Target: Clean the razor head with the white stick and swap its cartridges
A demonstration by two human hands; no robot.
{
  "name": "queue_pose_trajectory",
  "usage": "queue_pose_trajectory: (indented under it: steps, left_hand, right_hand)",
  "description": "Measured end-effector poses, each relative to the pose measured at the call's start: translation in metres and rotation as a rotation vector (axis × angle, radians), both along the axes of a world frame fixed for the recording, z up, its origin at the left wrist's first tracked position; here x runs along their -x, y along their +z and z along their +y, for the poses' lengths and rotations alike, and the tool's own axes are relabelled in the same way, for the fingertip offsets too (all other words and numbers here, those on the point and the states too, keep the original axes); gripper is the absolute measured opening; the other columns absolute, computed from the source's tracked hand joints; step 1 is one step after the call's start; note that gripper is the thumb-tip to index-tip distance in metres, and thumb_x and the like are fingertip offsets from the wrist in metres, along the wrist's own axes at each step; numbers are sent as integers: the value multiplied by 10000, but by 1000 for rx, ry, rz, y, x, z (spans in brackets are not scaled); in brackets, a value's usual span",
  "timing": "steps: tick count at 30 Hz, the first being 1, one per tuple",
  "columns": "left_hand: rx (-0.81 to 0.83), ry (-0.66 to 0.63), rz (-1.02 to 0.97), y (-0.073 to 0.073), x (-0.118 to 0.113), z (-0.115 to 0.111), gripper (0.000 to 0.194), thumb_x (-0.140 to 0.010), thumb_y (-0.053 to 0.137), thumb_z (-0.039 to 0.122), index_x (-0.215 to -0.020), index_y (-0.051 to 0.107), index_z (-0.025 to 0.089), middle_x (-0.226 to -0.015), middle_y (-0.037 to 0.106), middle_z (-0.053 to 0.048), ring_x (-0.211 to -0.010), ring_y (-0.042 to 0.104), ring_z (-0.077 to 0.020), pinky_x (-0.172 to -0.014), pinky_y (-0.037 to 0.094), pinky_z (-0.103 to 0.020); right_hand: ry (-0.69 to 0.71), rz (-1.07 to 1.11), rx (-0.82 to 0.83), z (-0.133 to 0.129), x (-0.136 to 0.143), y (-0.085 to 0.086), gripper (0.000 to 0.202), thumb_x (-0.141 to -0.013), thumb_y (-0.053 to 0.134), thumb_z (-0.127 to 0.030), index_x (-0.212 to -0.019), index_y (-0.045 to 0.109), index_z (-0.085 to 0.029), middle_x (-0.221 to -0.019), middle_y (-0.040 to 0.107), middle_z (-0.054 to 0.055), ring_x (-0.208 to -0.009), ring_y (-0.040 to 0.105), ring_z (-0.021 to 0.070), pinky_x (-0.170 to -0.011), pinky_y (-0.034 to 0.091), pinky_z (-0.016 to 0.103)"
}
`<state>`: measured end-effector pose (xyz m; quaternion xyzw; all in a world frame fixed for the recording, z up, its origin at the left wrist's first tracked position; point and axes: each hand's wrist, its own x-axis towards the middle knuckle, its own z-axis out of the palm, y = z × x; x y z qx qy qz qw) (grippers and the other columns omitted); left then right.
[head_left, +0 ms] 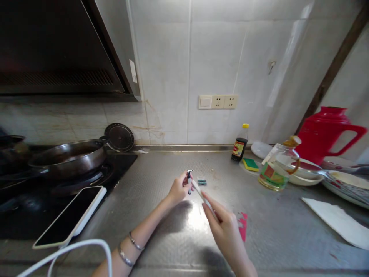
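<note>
Near the middle of the steel counter, my left hand is closed on a small dark and silver object held upright, perhaps a razor head or handle; its exact kind is too small to tell. My right hand grips a slim white stick-like tool, its far end at or very near the small object. Just behind and to the right of the fingertips, a small dark, flat item lies on the counter. A torn pink piece is beside my right wrist.
At the left are a phone, a white cable and a steel pan on the hob. To the right stand a sauce bottle, sponge, oil jug, red thermos and dishes.
</note>
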<state>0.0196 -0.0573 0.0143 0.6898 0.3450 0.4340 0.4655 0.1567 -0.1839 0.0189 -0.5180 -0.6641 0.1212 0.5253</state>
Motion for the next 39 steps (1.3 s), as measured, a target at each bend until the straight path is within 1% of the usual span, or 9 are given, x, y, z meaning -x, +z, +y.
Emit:
queue_pose_trajectory:
  steps: [5,13,17,20,23,28,33,37,39]
  left_hand:
    - [438,-103,-177,5,0,5,367,-642,616,261,-929,398,188,-634,611,-3,-503,623,-189,-456,480,-283]
    - [761,-141,-237,5,3,6,318,-623,571,149,-919,456,150,-611,624,-22,-495,624,-176,-463,487,-272]
    - [812,-148,-257,4,2,5,260,-643,564,138,-886,472,138,-598,627,-29,-490,618,-168,-472,485,-266]
    - [820,-143,-260,3,2,6,232,-646,570,132,-855,471,141,-590,629,-30,-490,619,-170,-466,481,-262]
    - [830,-132,-251,2,1,7,216,-646,560,121,-836,461,144,-574,625,-27,-481,617,-170,-463,479,-261]
    - [817,-133,-220,1,1,8,231,-640,554,125,-848,456,147,-576,627,-25,-482,624,-174,-469,487,-266]
    - [816,-137,-198,0,1,8,243,-625,568,133,-835,448,151,-578,623,-22,-479,622,-170,-459,488,-259]
    - [812,-160,-191,-3,2,9,261,-623,554,132,-858,442,152,-591,626,-25,-488,627,-174,-450,487,-253]
    - [809,-168,-188,-4,2,10,256,-625,552,133,-855,442,150,-592,624,-26,-490,628,-175,-449,490,-256]
  right_hand:
    - [-41,-19,-17,39,-24,8,437,-886,411,-348,-1246,522,-127,-612,574,7,-448,470,92,-419,367,188]
    - [143,-446,-46,110,-51,20,350,-907,359,-234,-1187,567,-203,-846,600,63,-754,562,154,-674,420,253]
    - [230,-607,-24,126,-49,10,367,-902,365,-173,-1211,554,-238,-838,601,50,-774,561,150,-707,393,262]
    - [157,-631,-2,130,-47,2,381,-895,373,-150,-1225,544,-234,-844,601,57,-784,560,154,-705,381,265]
    - [48,-590,-8,132,-49,-3,375,-893,380,-152,-1218,553,-222,-851,598,67,-791,558,166,-705,380,279]
    - [220,-492,-13,135,-56,-10,342,-898,395,-193,-1179,587,-224,-811,605,49,-738,564,144,-684,396,249]
    - [125,-421,-7,138,-60,-14,337,-897,395,-218,-1164,601,-209,-796,599,58,-730,557,154,-683,406,264]
    - [261,-398,7,139,-60,-14,327,-892,411,-223,-1148,613,-200,-789,604,51,-711,559,141,-664,409,246]
    - [214,-393,13,139,-60,-16,324,-888,416,-222,-1141,618,-203,-785,607,51,-729,564,151,-676,410,255]
